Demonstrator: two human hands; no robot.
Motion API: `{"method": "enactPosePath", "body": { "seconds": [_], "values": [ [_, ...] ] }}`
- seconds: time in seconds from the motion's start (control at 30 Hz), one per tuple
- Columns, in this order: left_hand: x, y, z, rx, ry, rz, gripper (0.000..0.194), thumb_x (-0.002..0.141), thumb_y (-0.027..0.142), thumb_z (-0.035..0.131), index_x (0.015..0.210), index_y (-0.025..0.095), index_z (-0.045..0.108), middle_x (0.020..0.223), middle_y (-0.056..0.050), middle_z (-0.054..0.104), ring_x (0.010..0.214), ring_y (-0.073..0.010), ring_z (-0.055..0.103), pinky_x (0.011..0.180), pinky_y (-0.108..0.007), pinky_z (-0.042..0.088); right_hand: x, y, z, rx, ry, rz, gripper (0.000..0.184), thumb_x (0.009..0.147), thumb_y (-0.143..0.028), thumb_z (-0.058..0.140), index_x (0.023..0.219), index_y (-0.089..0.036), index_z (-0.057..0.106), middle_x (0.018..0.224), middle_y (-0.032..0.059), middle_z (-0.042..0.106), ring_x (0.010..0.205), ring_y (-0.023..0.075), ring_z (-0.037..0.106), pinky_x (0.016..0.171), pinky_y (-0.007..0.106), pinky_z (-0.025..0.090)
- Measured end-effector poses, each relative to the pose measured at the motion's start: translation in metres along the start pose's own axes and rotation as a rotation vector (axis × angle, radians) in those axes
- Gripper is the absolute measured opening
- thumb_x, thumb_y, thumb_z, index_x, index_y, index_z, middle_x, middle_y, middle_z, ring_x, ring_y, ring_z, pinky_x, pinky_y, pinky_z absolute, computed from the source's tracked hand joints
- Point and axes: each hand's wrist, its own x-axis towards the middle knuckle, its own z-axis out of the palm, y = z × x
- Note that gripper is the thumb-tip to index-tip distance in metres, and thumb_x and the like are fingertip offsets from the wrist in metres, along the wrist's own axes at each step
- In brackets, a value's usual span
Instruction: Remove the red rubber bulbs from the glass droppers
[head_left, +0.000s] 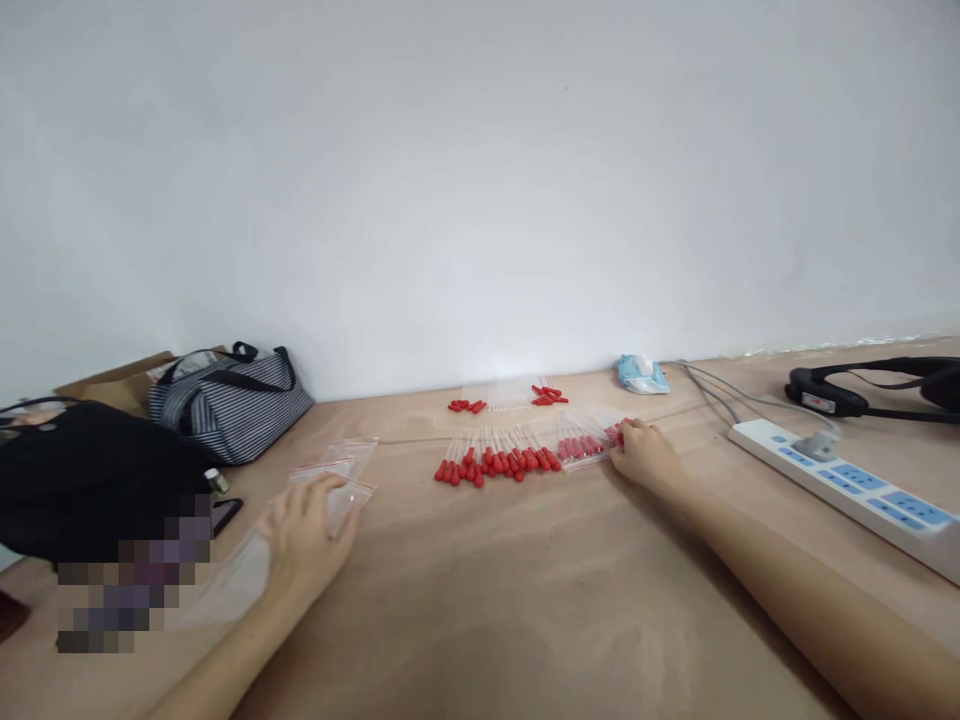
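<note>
My left hand (307, 530) rests on a loose pile of clear zip bags (349, 462), its thumb apart from the fingers. To the right, my right hand (645, 455) has its fingers closed at the right end of a clear bag (581, 455) with red-bulbed droppers inside; part of that end is hidden by the fingers. Between my hands lies a row of droppers (499, 460), clear stems pointing to the wall and red rubber bulbs towards me. Behind them, more droppers (469, 406) lie near the wall, with red bulbs at both sides.
On the left are a striped bag (240, 400), a black bag (97, 480), a small bottle (217, 482) and a phone-like dark object (226, 514). A blue-white packet (642, 374), a power strip (847, 485) with a plug, and a black headset (870, 390) are on the right.
</note>
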Motion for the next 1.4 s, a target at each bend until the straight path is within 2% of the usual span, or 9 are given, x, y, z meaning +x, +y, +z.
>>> {"method": "enactPosePath", "body": {
  "seconds": [0.17, 0.3, 0.43, 0.53, 0.63, 0.87, 1.0, 1.17, 1.4],
  "values": [
    [-0.01, 0.055, 0.013, -0.424, -0.191, 0.377, 0.015, 0.076, 0.029, 0.047, 0.086, 0.02, 0.053, 0.093, -0.005, 0.057, 0.088, -0.0214, 0.052, 0.079, -0.036, 0.039, -0.001, -0.003, 0.002, -0.037, 0.07, 0.039, 0.028, 0.081, -0.017, 0.034, 0.088, -0.011, 0.061, 0.098, 0.0156, 0.059, 0.094, 0.0268, 0.051, 0.072, 0.035, 0.036],
    [-0.011, 0.086, 0.014, -0.588, -0.252, 0.434, 0.014, 0.077, 0.023, 0.047, 0.089, 0.02, 0.052, 0.098, -0.006, 0.055, 0.092, -0.0206, 0.05, 0.081, -0.036, 0.04, 0.002, 0.006, -0.005, 0.044, 0.305, 0.129, 0.029, 0.085, -0.02, 0.031, 0.092, -0.009, 0.056, 0.094, 0.018, 0.06, 0.093, 0.0278, 0.052, 0.075, 0.039, 0.036],
    [-0.009, 0.092, 0.014, -0.687, -0.273, 0.399, 0.014, 0.076, 0.022, 0.05, 0.09, 0.02, 0.052, 0.096, -0.006, 0.055, 0.093, -0.0206, 0.05, 0.082, -0.037, 0.041, 0.004, 0.01, -0.03, 0.519, 0.514, 0.168, 0.031, 0.088, -0.035, 0.028, 0.095, -0.012, 0.047, 0.082, 0.0127, 0.061, 0.072, 0.0202, 0.058, 0.063, 0.032, 0.042],
    [-0.007, 0.089, 0.015, -0.761, -0.289, 0.289, 0.016, 0.076, 0.026, 0.05, 0.09, 0.02, 0.052, 0.094, -0.005, 0.056, 0.091, -0.0199, 0.052, 0.08, -0.036, 0.042, -0.001, -0.003, -0.052, 1.048, 0.324, -0.025, 0.033, 0.084, -0.049, 0.031, 0.09, -0.018, 0.041, 0.071, 0.0025, 0.059, 0.053, 0.0119, 0.054, 0.05, 0.024, 0.042],
    [-0.007, 0.087, 0.017, -0.863, -0.315, 0.127, 0.019, 0.077, 0.031, 0.048, 0.092, 0.019, 0.051, 0.092, -0.005, 0.058, 0.087, -0.0185, 0.054, 0.078, -0.033, 0.044, -0.014, -0.03, -0.061, 1.22, 0.175, -0.045, 0.04, 0.073, -0.059, 0.045, 0.071, -0.019, 0.041, 0.055, -0.0047, 0.047, 0.045, 0.0081, 0.044, 0.043, 0.02, 0.036],
    [-0.001, 0.087, 0.012, -1.084, -0.407, -0.064, 0.029, 0.084, 0.037, 0.034, 0.09, 0.017, 0.053, 0.088, -0.005, 0.06, 0.085, -0.0174, 0.056, 0.077, -0.03, 0.044, -0.063, -0.109, -0.013, 1.627, -0.444, 0.08, 0.05, 0.057, -0.066, 0.057, 0.065, -0.019, 0.041, 0.052, -0.0057, 0.047, 0.046, 0.008, 0.046, 0.047, 0.022, 0.04],
    [0.0, 0.089, 0.008, -0.971, -0.421, 0.066, 0.022, 0.081, 0.034, 0.043, 0.084, 0.017, 0.055, 0.086, -0.005, 0.06, 0.086, -0.0178, 0.055, 0.081, -0.032, 0.043, -0.072, -0.132, 0.002, 1.707, -0.56, 0.131, 0.046, 0.056, -0.059, 0.062, 0.066, -0.018, 0.043, 0.053, -0.005, 0.051, 0.046, 0.0086, 0.049, 0.048, 0.023, 0.042],
    [-0.009, 0.091, 0.005, -0.909, -0.558, 0.347, 0.031, 0.075, 0.033, 0.055, 0.103, 0.02, 0.054, 0.111, -0.007, 0.055, 0.103, -0.0204, 0.05, 0.09, -0.035, 0.04, -0.069, -0.12, -0.006, 1.692, -0.795, 0.075, 0.031, 0.064, -0.042, 0.063, 0.075, -0.016, 0.05, 0.056, -0.0037, 0.057, 0.05, 0.0103, 0.056, 0.052, 0.025, 0.045],
    [-0.003, 0.103, 0.005, -0.891, -0.636, 0.454, 0.026, 0.079, 0.028, 0.051, 0.103, 0.02, 0.056, 0.105, -0.006, 0.057, 0.095, -0.0179, 0.054, 0.086, -0.033, 0.043, -0.073, -0.097, -0.005, 1.646, -0.806, 0.015, 0.04, 0.06, -0.029, 0.069, 0.091, -0.016, 0.048, 0.062, -0.0042, 0.06, 0.055, 0.0108, 0.06, 0.06, 0.028, 0.051]
  ]
}}
